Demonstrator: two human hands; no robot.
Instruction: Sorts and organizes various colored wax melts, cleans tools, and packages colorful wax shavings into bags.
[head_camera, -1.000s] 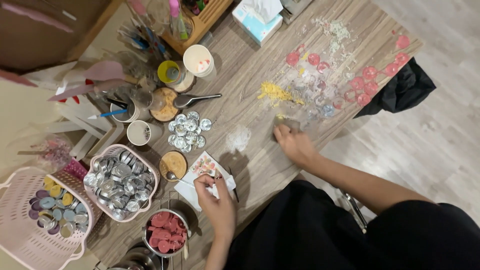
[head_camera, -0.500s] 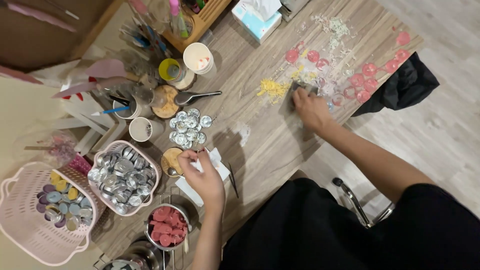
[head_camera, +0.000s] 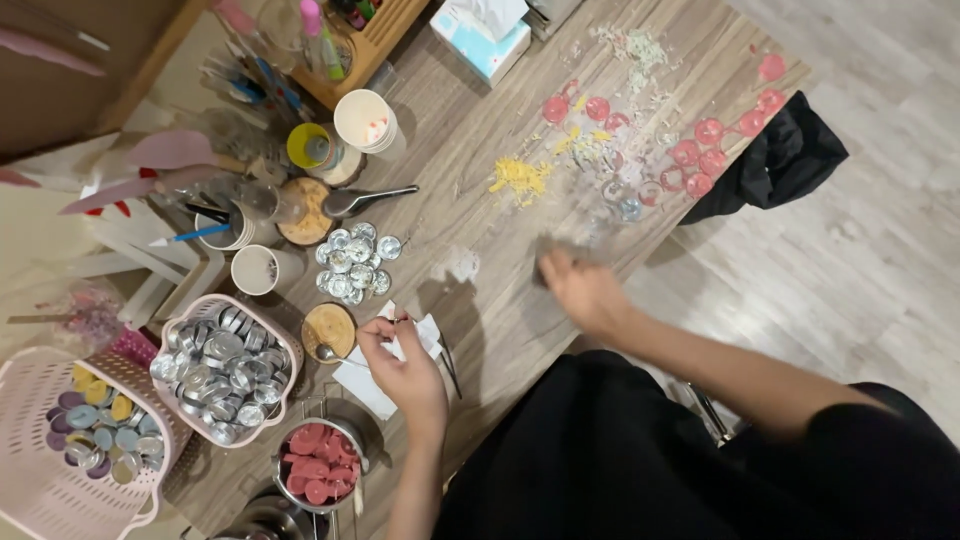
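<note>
At the far left, off the table's near-left corner, a pink perforated basket (head_camera: 40, 480) holds coloured tealights. Beside it, on the corner itself, a smaller pink basket (head_camera: 290, 345) is filled with empty metal cups, and a small metal pot (head_camera: 345, 432) of red wax pieces sits at the near edge. Between these stands a round wooden coaster (head_camera: 328, 328) with a white paper sheet (head_camera: 375, 385) just beside it. The left hand (head_camera: 405, 365) rests over that sheet with fingers curled and thumb and forefinger pinched together; what the pinch holds is too small to identify. A cluster of metal tealight cups (head_camera: 355, 262) lies toward the table (head_camera: 470, 130) centre, with a metal scoop (head_camera: 365, 198) beyond it. The mid-table strip is mostly bare wood and gives open room. The right hand (head_camera: 585, 292) lies near the near edge, motion-blurred, fingers bent down onto the surface; whether it grips anything cannot be determined. Further right, yellow wax flakes (head_camera: 518, 178) and red tealights (head_camera: 700, 155) crowd the far-right corner, with a black cloth (head_camera: 785, 160) hanging off the right edge.
</note>
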